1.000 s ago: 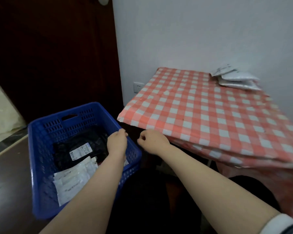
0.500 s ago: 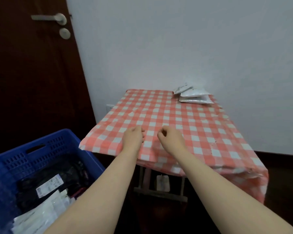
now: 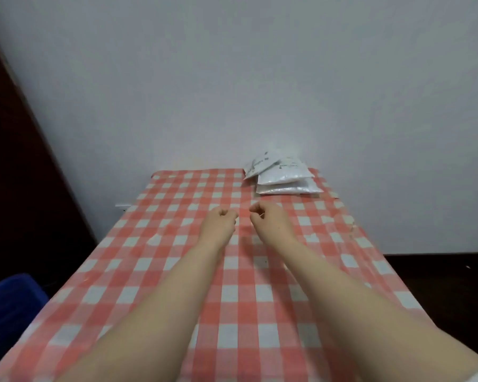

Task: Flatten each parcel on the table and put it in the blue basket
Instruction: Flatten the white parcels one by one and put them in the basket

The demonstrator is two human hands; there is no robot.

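Two empty curled grips, left hand [image 3: 218, 224] and right hand [image 3: 271, 223], now nearer the parcels [image 3: 284, 177]

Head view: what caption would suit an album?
Left hand and right hand, both empty, hover over the checked table short of white parcels; blue basket at left.

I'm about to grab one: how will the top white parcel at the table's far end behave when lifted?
The top white parcel looks soft and puffy, so probably floppy and light. Its glossy film may slip. It leans on the other parcels, so they might shift.
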